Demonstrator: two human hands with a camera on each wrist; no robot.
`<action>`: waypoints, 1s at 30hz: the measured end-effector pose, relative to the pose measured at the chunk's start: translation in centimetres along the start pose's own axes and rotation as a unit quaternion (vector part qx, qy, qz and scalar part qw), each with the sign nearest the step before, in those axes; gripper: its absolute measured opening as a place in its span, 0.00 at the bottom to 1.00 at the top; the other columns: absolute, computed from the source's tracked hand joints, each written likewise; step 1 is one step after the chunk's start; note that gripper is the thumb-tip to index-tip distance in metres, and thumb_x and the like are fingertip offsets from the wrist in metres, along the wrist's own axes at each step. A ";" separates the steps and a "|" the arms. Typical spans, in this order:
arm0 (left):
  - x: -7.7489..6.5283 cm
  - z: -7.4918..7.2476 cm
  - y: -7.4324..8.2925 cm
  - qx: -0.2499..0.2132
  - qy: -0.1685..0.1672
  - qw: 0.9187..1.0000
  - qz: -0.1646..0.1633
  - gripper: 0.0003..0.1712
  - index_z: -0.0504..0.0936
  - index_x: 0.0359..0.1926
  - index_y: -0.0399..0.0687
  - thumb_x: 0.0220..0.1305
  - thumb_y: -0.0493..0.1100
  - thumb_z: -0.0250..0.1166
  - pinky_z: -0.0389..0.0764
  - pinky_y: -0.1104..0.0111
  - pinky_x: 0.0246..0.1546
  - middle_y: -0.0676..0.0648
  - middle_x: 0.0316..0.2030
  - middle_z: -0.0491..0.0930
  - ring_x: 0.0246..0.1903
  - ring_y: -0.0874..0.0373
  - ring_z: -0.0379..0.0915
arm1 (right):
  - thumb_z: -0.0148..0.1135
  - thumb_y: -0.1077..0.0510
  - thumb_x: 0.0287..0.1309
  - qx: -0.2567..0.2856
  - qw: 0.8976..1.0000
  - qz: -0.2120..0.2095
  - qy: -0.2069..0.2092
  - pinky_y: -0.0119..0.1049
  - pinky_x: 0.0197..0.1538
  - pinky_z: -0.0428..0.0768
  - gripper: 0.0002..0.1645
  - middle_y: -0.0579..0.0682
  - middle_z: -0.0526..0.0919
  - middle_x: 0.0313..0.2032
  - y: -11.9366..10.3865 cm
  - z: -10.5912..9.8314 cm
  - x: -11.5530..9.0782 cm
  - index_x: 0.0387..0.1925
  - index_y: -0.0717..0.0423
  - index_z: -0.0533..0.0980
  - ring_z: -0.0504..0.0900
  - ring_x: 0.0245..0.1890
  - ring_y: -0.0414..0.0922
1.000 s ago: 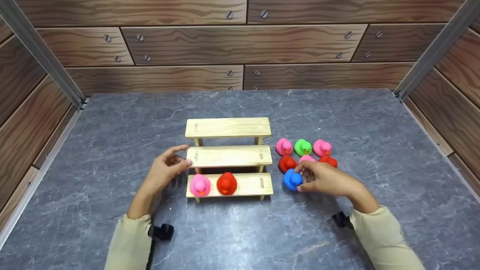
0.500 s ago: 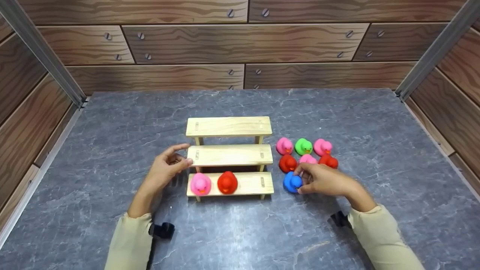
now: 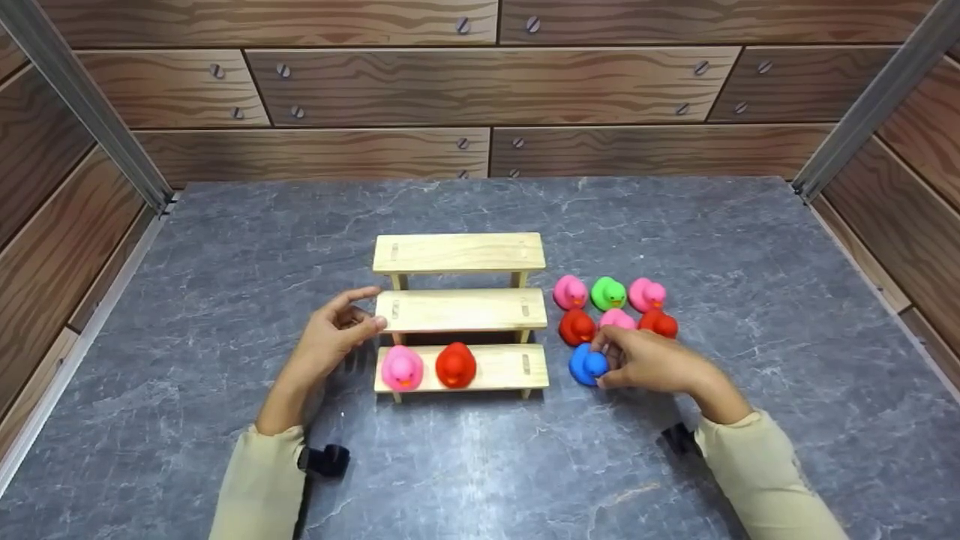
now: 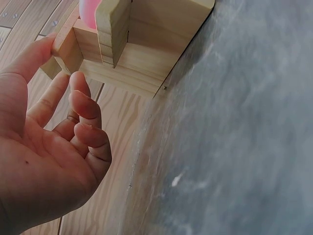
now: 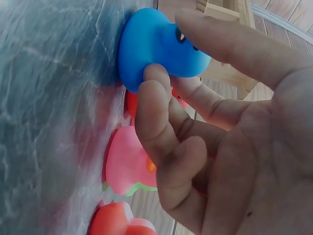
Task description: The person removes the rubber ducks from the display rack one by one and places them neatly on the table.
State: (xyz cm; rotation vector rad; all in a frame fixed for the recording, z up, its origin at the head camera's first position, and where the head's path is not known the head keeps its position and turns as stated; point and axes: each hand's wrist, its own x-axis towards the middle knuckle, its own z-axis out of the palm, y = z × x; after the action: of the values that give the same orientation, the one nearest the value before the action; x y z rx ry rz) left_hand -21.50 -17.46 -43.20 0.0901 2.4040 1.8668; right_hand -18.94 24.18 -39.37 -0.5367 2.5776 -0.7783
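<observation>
My right hand [image 3: 660, 361] pinches a blue rubber duck [image 3: 588, 365] between thumb and fingers. In the right wrist view the thumb lies by the head of the blue duck [image 5: 146, 49], and fingertips press its side. Whether its base touches the table cannot be told. A three-step wooden stand [image 3: 459, 309] is left of the ducks. My left hand [image 3: 334, 330] holds the left end of its middle step, thumb at the front corner, index finger at the back. On the bottom step sit a pink duck [image 3: 403, 369] and a red duck [image 3: 456, 366].
Behind the blue duck, several ducks stand in two rows: pink [image 3: 571, 292], green [image 3: 608, 293] and pink [image 3: 647, 295] at the back, red [image 3: 577, 327], pink [image 3: 616, 319] and red [image 3: 658, 324] in front. Wood-patterned panels [image 3: 487, 86] wall the grey table [image 3: 450, 465].
The blue duck has tipped more upright and shifted slightly towards the person, still in my right hand. My left hand stays at the stand. The head view has shifted a little.
</observation>
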 end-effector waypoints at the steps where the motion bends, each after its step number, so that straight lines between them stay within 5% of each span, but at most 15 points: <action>1: 0.0 0.0 0.0 -0.001 0.001 1.000 0.000 0.28 0.74 0.61 0.43 0.59 0.38 0.68 0.72 0.73 0.31 0.53 0.29 0.79 0.27 0.63 0.72 | 0.71 0.59 0.49 0.000 1.000 0.001 0.000 0.30 0.30 0.71 0.20 0.48 0.76 0.28 0.0 0.0 0.0 0.42 0.59 0.73 0.72 0.28 0.40; 19: -0.1 -0.1 -0.1 0.005 0.000 1.000 0.000 0.27 0.75 0.61 0.44 0.60 0.38 0.68 0.73 0.72 0.32 0.53 0.29 0.79 0.27 0.63 0.72 | 0.70 0.55 0.53 0.015 0.999 -0.033 0.033 0.33 0.40 0.76 0.22 0.53 0.80 0.38 -0.9 -0.8 -1.1 0.48 0.60 0.73 0.76 0.39 0.45; 25: 0.0 -0.1 -0.1 0.003 0.004 1.000 0.002 0.27 0.75 0.61 0.44 0.60 0.38 0.68 0.72 0.73 0.30 0.53 0.28 0.78 0.27 0.63 0.72 | 0.68 0.53 0.57 0.026 0.996 -0.066 0.044 0.38 0.45 0.78 0.25 0.54 0.79 0.44 -2.1 -0.3 -1.1 0.53 0.61 0.73 0.76 0.42 0.49; 30: 0.0 -0.1 0.0 0.005 0.002 1.000 -0.001 0.28 0.74 0.61 0.44 0.60 0.38 0.68 0.73 0.73 0.31 0.53 0.29 0.79 0.27 0.64 0.71 | 0.68 0.51 0.57 0.064 0.993 -0.089 0.046 0.33 0.43 0.77 0.28 0.55 0.79 0.46 -3.0 0.6 -0.8 0.56 0.58 0.72 0.76 0.40 0.45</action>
State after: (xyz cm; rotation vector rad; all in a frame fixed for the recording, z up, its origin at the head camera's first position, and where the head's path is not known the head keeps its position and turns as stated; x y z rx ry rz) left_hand -21.52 -17.51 -43.16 0.0854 2.4158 1.8551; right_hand -17.22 21.98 -37.89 -0.7125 2.5659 -1.0435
